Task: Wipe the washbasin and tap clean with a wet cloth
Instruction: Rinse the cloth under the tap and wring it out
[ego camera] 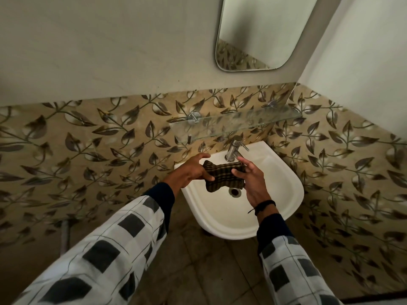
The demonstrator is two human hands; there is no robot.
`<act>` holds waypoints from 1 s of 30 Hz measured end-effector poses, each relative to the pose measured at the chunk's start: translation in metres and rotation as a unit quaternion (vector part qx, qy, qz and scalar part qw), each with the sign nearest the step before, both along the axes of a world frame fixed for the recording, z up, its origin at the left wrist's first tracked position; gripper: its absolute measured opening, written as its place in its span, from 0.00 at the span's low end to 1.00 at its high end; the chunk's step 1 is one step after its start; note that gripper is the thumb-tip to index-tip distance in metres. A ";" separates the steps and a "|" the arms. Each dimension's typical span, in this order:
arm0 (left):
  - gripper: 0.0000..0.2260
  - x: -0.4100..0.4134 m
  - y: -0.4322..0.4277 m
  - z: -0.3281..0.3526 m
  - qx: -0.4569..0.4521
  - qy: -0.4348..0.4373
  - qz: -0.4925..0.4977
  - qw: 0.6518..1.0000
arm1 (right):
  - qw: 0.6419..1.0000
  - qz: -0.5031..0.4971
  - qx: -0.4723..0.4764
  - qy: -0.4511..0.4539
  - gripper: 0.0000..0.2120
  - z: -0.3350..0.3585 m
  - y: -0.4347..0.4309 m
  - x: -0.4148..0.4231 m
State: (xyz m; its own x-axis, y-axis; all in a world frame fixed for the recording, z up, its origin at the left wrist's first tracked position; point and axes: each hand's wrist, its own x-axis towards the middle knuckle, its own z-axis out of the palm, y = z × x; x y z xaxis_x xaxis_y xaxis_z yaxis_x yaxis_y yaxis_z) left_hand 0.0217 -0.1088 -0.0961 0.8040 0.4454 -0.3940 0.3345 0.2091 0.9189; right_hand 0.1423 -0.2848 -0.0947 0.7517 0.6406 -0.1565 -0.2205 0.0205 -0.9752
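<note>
1. Checked sleeves [105, 249] fill the near part of the view and lead out to the two hands over the basin.
2. Left hand [189, 170] pinches the left end of a dark checked cloth [222, 176]. Its thumb lies on top of the cloth, its other fingers are curled under it, and its forefinger is stretched out toward the wall.
3. Right hand [253, 179], with a black wristband [264, 205], holds the right end of the cloth. Its thumb presses on top and its long fingers are spread behind the cloth.
4. Between the hands the cloth is pulled flat and bunched at both ends. It hangs over the far half of the bowl, between the tap and the drain [235, 192]. I cannot tell if it touches the porcelain.
5. White washbasin [293, 186] shows no foam and no clear wet streaks. The steel tap [234, 148] stands at its far edge, and no stream of water is visible from it.
6. Farther out, a glass shelf [237, 122] is on the leaf-patterned tiles [88, 150], and a mirror [264, 29] hangs above it.
7. My judgement is that the task is at its start. The cloth is in the hands, but it is not certain that it is wet. The wiping of the bowl, the rim and the tap all seems left to do.
</note>
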 end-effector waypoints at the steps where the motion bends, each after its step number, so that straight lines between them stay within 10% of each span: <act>1: 0.37 0.001 0.001 0.001 0.025 0.006 -0.006 1.000 | 1.000 -0.002 0.005 -0.007 0.25 0.000 0.000 0.001; 10: 0.19 0.011 0.005 0.016 0.315 0.124 -0.088 0.937 | 0.994 0.049 -0.021 -0.098 0.26 0.003 0.006 0.009; 18: 0.13 0.013 0.003 0.015 0.397 0.127 -0.084 0.905 | 0.949 0.015 -0.161 -0.272 0.12 0.004 0.018 0.016; 30: 0.04 0.000 -0.002 0.014 0.140 -0.074 0.042 0.986 | 0.987 0.029 -0.081 -0.136 0.08 0.021 0.019 0.019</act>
